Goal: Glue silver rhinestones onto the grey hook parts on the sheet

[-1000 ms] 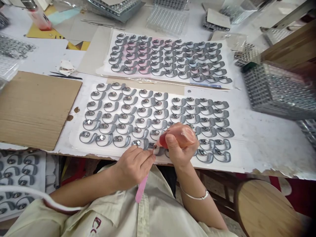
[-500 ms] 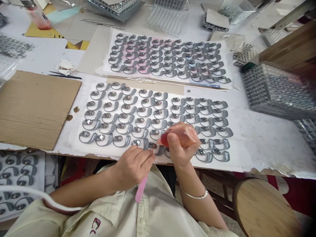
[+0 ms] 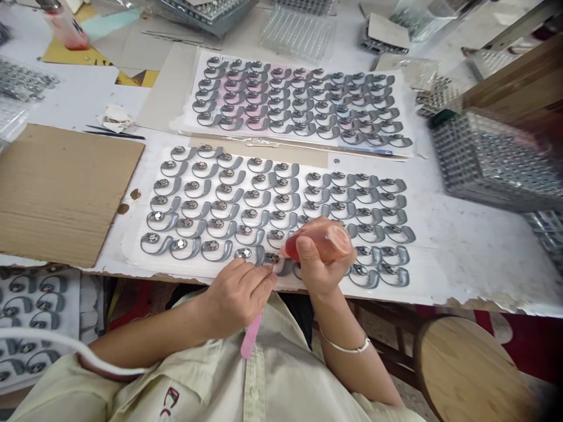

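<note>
My right hand [image 3: 323,269] is wrapped round a squeeze bottle [image 3: 335,239] holding reddish liquid. The bottle tilts down to the left, its tip close to a grey curved metal piece with a round jewelled top [image 3: 272,258] in the front row. Beside that piece, my left hand [image 3: 240,290] is closed, its fingertips at the piece's near edge. Out from under this hand sticks a flat pink strip [image 3: 251,339], perhaps the handle of a tool; its other end is hidden. Rows of similar pieces lie on a white sheet [image 3: 136,249] around both hands.
A second sheet of such pieces [image 3: 299,99] lies farther back. Brown cardboard [image 3: 65,193] is on the left, and a stack of grid-like trays [image 3: 492,158] stands at right. A wooden stool [image 3: 470,369] is below the table at right. Another reddish bottle [image 3: 65,29] stands back left.
Almost nothing differs. Both hands, the bottle and the pink strip keep their places; the whole view has shifted only very slightly.
</note>
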A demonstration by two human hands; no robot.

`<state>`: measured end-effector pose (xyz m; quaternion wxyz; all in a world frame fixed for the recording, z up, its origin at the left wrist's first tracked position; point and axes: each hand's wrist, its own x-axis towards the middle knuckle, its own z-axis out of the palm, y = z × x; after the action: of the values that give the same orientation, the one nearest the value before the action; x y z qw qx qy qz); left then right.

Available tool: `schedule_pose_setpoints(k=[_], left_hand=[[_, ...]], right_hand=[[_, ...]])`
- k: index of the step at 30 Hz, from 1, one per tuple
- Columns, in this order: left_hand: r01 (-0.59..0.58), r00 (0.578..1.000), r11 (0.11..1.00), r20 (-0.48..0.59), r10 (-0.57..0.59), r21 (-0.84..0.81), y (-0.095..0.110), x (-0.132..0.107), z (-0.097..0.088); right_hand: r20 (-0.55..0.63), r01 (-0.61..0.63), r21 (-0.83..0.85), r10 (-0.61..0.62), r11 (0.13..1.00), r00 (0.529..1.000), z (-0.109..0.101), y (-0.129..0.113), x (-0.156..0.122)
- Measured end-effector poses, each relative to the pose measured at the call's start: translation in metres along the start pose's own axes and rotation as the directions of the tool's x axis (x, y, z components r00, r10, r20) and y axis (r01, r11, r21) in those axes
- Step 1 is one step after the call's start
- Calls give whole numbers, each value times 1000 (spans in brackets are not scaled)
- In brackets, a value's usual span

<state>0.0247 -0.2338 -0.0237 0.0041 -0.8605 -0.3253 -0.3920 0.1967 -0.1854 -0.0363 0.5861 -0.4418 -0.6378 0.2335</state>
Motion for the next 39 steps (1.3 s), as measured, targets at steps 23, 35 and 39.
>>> schedule_pose_setpoints(k=[23,35,39], left_hand=[[-6,999,999,49,8,-36,-2,0,-3],[19,999,993,48,-13,-119,-6,-4,-2],[38,998,987,60,-29,-157,-8,-4,-2]], right_hand=[[-29,155,-24,-155,988,987,0,-1,3],[-33,205,-39,-206,978,978,-3,-6,4],[-26,211,-49,-213,976,977,-5,-6,5]])
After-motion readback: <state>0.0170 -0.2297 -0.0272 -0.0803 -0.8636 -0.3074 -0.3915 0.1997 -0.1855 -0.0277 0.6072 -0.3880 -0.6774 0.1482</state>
